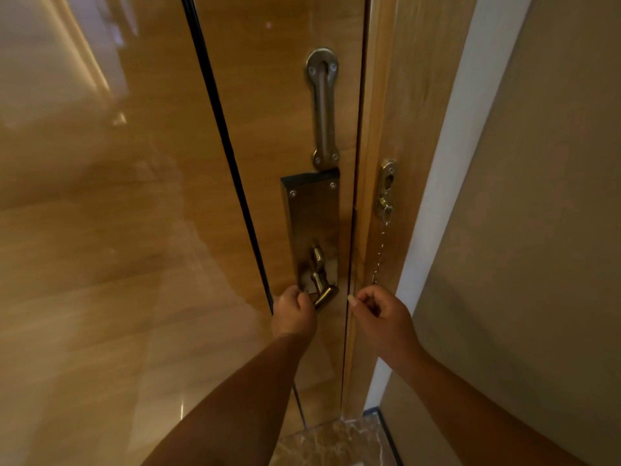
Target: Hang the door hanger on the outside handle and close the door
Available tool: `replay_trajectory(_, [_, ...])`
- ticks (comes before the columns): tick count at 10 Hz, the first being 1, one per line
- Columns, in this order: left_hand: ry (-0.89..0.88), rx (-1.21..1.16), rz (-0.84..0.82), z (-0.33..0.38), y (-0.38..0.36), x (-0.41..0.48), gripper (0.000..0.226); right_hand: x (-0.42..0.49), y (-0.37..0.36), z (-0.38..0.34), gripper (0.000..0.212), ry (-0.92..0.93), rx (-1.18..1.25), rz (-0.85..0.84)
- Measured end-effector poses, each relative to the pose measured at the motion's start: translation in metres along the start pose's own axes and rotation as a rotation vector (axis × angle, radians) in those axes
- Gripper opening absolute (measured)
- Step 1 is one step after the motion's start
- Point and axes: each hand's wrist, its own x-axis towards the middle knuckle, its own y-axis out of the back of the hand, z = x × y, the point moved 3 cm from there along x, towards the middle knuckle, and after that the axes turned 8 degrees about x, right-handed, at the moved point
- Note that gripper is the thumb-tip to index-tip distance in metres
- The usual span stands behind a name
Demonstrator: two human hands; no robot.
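I face the inside of a glossy wooden door that sits against its frame. My left hand is wrapped around the brass lever handle at the foot of a dark metal lock plate. My right hand is loosely curled beside the door's edge, fingertips close to the gap, and I see nothing in it. No door hanger shows in this view; the outside handle is hidden behind the door.
A slotted chain-guard track is screwed to the door above the plate. Its brass anchor on the frame lets a chain hang loose. A beige wall stands at right, marbled floor below.
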Motion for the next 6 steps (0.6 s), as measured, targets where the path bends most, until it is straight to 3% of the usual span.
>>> replay_trajectory(1, [0.01, 0.0, -0.017, 0.006, 0.004, -0.003, 0.022, -0.008, -0.001, -0.003, 0.005, -0.057, -0.046, -0.051])
replay_trajectory(2, [0.016, 0.03, -0.069, 0.015, 0.012, -0.005, 0.023, -0.02, 0.003, -0.005, 0.029, -0.148, -0.102, -0.107])
replay_trajectory(3, [-0.083, 0.243, -0.151, 0.027, 0.025, -0.001, 0.031, -0.039, 0.016, -0.008, 0.055, -0.195, -0.166, -0.141])
replay_trajectory(4, [-0.14, 0.548, -0.206, 0.045, 0.049, 0.003, 0.046, -0.062, 0.029, -0.02, 0.057, -0.211, -0.23, -0.121])
replay_trajectory(6, [-0.52, 1.0, -0.245, 0.086, 0.105, -0.06, 0.069, -0.118, 0.053, -0.06, 0.083, -0.144, -0.418, -0.121])
